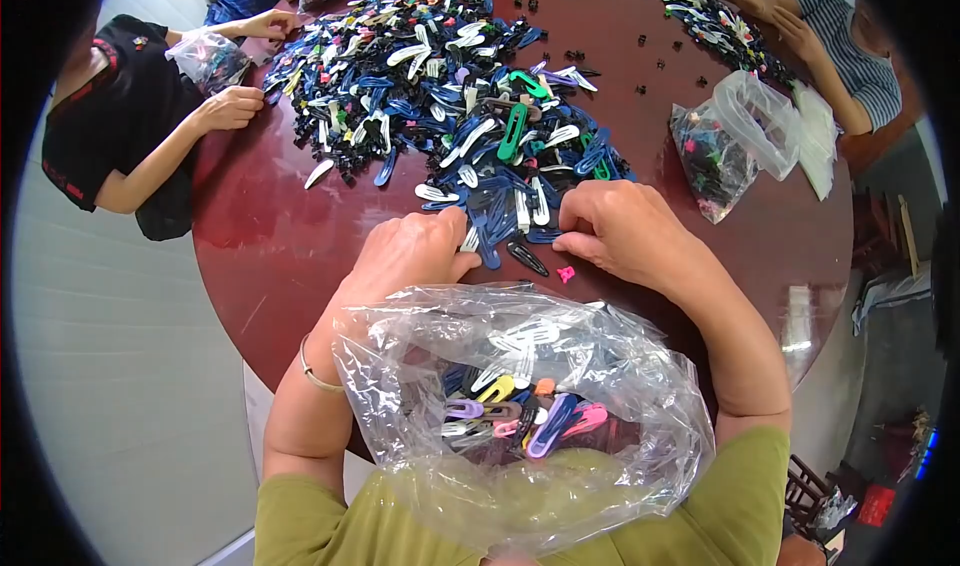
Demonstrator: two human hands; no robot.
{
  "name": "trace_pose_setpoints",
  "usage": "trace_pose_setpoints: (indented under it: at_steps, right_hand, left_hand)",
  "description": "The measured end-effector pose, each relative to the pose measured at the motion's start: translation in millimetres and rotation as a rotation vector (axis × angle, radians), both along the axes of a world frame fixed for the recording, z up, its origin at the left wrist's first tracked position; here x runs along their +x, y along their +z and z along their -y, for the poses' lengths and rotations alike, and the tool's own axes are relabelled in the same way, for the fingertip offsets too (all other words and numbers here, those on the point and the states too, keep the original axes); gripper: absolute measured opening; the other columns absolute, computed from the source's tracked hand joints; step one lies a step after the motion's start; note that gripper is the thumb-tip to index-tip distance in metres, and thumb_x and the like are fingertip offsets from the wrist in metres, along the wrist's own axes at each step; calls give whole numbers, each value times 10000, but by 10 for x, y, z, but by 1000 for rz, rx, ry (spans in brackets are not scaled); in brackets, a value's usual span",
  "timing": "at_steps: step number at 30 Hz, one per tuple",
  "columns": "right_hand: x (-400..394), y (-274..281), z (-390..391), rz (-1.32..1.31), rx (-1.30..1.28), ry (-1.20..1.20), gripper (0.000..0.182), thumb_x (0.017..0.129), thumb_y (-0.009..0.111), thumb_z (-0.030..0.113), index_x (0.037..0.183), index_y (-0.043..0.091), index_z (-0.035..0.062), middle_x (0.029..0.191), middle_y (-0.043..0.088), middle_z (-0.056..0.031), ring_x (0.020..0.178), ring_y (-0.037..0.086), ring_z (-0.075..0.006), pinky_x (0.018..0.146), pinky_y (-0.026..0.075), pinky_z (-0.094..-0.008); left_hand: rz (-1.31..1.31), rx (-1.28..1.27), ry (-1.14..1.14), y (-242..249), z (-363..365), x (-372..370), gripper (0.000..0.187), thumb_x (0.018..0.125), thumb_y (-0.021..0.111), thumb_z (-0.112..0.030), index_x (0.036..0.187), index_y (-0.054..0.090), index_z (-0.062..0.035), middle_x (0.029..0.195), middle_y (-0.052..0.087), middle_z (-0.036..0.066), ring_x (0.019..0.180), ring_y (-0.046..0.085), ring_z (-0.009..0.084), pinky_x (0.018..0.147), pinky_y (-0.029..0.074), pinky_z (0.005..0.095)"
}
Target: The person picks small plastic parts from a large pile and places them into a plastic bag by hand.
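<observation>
A large pile of hair clips [420,86], mostly blue, black and white with some green, spreads over the dark red table [250,256]. My left hand [412,251] is at the pile's near left edge, its fingers bent against blue and white clips. Across from it, my right hand [615,224] pinches at the near right edge beside a blue clip; what lies between its fingertips is too small to name. A black clip [527,259] and a small pink clip [566,275] lie between my hands. Below them, an open clear bag [640,406] holds mixed coloured clips [510,411].
At the left, a person [130,116] reaches to the pile beside a small bag [210,61]. Another person [850,56] at the upper right has both hands near a second pile [710,21]. A filled clear bag [715,156] lies at the right.
</observation>
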State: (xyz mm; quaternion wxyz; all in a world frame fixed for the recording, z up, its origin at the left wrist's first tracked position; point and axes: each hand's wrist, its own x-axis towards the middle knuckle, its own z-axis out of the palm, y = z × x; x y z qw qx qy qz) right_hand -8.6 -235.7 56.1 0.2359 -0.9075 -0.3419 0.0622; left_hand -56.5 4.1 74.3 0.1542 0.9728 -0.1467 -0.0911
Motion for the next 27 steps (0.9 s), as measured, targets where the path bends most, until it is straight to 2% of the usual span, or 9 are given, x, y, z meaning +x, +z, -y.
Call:
trace_pose_setpoints:
  at_steps: [4, 7, 10, 13, 14, 18, 23, 27]
  right_hand:
    - [59, -72, -21, 27, 50, 16, 207, 801, 707, 238, 824, 651, 40, 821, 661, -136, 801, 647, -324, 673, 496, -433]
    - [104, -148, -43, 105, 203, 1, 188, 816, 690, 218, 826, 659, 33, 796, 659, -138, 760, 646, -317, 654, 496, -412]
    - [127, -91, -40, -55, 401, -85, 177, 834, 683, 192, 832, 665, 16, 732, 651, -123, 661, 642, -248, 616, 491, -370]
    - [136, -11, -28, -281, 448, -246, 190, 853, 678, 179, 821, 662, -8, 664, 627, -87, 603, 602, -153, 582, 478, -326]
    - [152, -14, -16, -334, 481, -269, 227, 871, 686, 198, 818, 651, -19, 645, 611, -42, 600, 568, -89, 547, 463, -280]
    - [133, 56, -29, -532, 647, -323, 221, 888, 682, 215, 835, 647, 3, 661, 616, -10, 578, 561, -56, 511, 447, -218]
    - [111, 167, 22, -680, 837, -279, 171, 880, 696, 185, 850, 644, 25, 667, 619, 0, 553, 557, -39, 474, 430, -188]
    - [-152, 718, 145, -768, 828, -92, 111, 847, 719, 115, 819, 662, 24, 658, 634, -13, 533, 564, -53, 465, 427, -188]
  left_hand:
    - [117, -81, 13, -148, 27, 48, 185, 820, 689, -185, 831, 592, -28, 710, 637, 173, 706, 633, 373, 627, 474, 461]
    - [256, -156, 53, -332, 88, 102, 179, 831, 688, -191, 829, 592, -40, 695, 641, 149, 677, 635, 360, 605, 484, 449]
    - [340, -232, 73, -421, 89, 141, 185, 831, 698, -196, 835, 591, -45, 684, 642, 137, 653, 637, 350, 587, 490, 434]
    - [303, -259, 71, -377, 48, 122, 226, 812, 723, -214, 848, 587, -38, 679, 642, 145, 643, 641, 343, 582, 493, 421]
    - [259, -282, 75, -312, 42, 92, 254, 801, 737, -230, 856, 584, -35, 678, 643, 148, 643, 643, 340, 582, 493, 418]
    - [18, -210, 63, 17, 75, -12, 381, 749, 787, -302, 890, 574, -21, 684, 649, 157, 649, 650, 339, 588, 491, 412]
    - [97, -55, 94, -191, 208, 17, 429, 736, 790, -365, 867, 557, -29, 676, 643, 145, 647, 644, 346, 598, 486, 432]
    - [200, -93, 137, -320, 198, 66, 393, 778, 750, -386, 810, 556, -46, 658, 629, 148, 641, 636, 354, 587, 476, 450]
